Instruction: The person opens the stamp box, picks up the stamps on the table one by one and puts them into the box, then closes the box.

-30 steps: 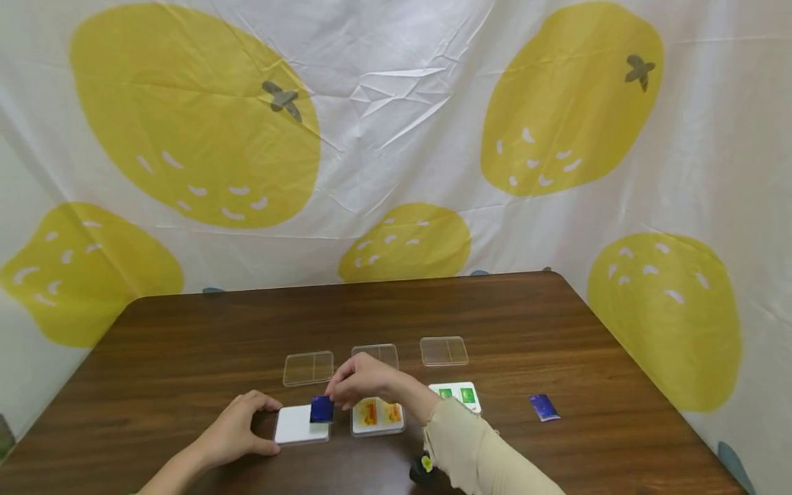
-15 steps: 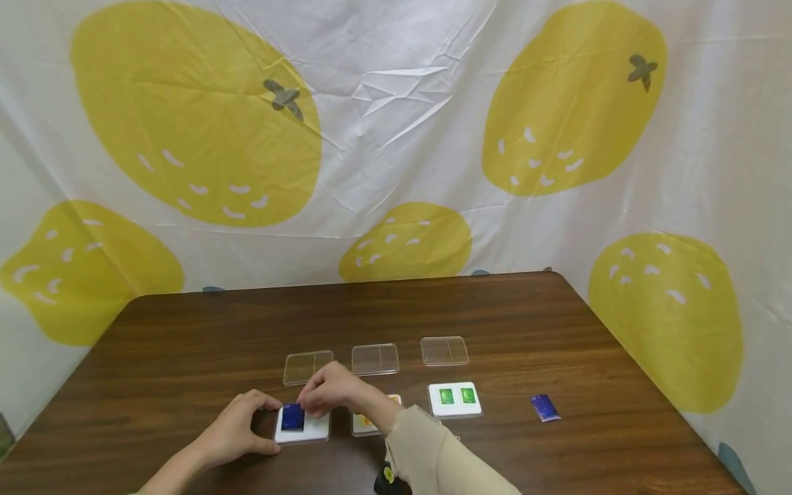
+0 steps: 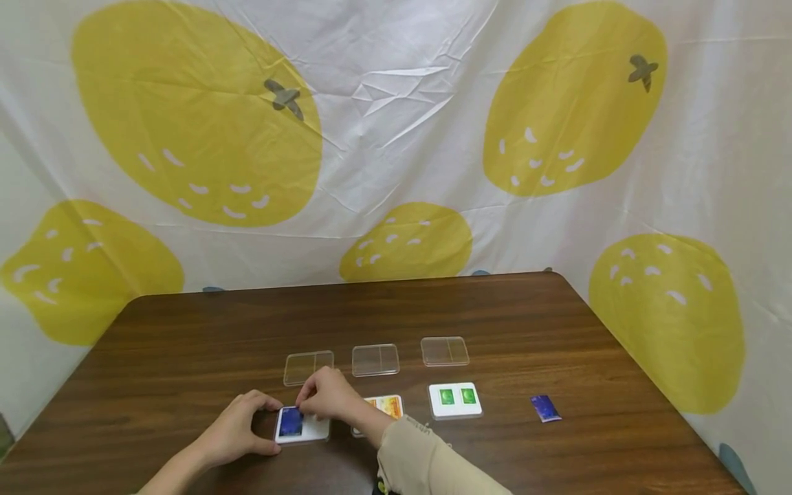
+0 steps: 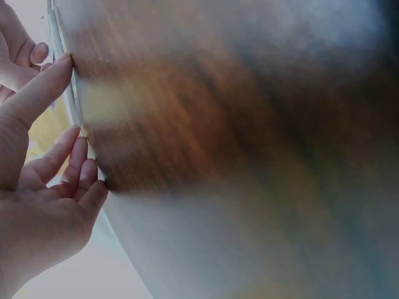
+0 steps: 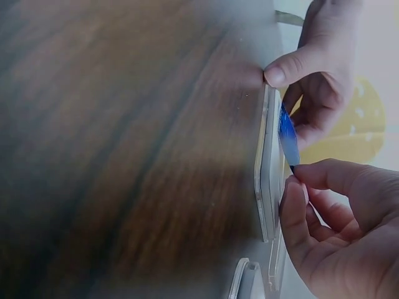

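In the head view, my left hand (image 3: 235,426) grips the left side of a flat clear case (image 3: 317,430) with a white insert, thumb at the near corner and fingers at the far one. My right hand (image 3: 329,397) pinches the right edge of a thin glossy blue square (image 3: 290,423) that lies over the insert's left half. Seen edge-on in the right wrist view, the blue square (image 5: 288,138) tilts up toward my thumb and fingertip, its far end close to the white insert (image 5: 272,165). The left wrist view shows my left fingers (image 4: 85,168) along the case's edge.
Right of it stands a case with orange pictures (image 3: 388,404), partly behind my right forearm. Further right, another case (image 3: 454,410) bears two green squares. A second blue square (image 3: 545,408) lies on the table. Behind are three clear lids (image 3: 375,359).
My right hand has carried the blue square leftward from the case's right end onto its left half, where it has lowered slightly. The left hand stays in place.
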Motion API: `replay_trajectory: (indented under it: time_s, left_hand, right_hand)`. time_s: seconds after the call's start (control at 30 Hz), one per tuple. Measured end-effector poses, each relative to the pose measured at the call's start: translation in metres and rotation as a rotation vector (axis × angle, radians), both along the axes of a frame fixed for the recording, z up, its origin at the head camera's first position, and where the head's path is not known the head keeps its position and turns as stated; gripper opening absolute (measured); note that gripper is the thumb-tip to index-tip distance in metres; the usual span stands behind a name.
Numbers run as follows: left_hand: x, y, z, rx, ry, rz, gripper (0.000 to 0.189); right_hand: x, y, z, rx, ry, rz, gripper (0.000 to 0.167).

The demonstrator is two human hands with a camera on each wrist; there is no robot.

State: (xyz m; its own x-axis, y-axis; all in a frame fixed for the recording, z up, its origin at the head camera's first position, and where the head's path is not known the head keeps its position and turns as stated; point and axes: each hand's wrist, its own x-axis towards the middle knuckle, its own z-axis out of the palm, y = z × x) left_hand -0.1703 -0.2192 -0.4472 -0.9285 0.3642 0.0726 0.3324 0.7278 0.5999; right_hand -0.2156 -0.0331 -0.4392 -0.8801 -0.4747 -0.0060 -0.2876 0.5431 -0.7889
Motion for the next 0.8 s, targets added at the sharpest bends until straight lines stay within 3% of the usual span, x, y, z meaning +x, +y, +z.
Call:
replay_trajectory:
  time_s: [0.5,0.8]
  left_hand:
    - [0.0001,-0.0003,-0.0005,0.010,-0.014,0.001,0.058]
    - [-0.0005,-0.0009,-0.0015,0.013,-0.016,-0.007,0.058]
  right_hand:
    - [0.0017,-0.0025,0.0008,0.180,0.259,0.019,0.007]
    - [0.0018,-0.0039,0.0009,0.180,0.273,0.016,0.008]
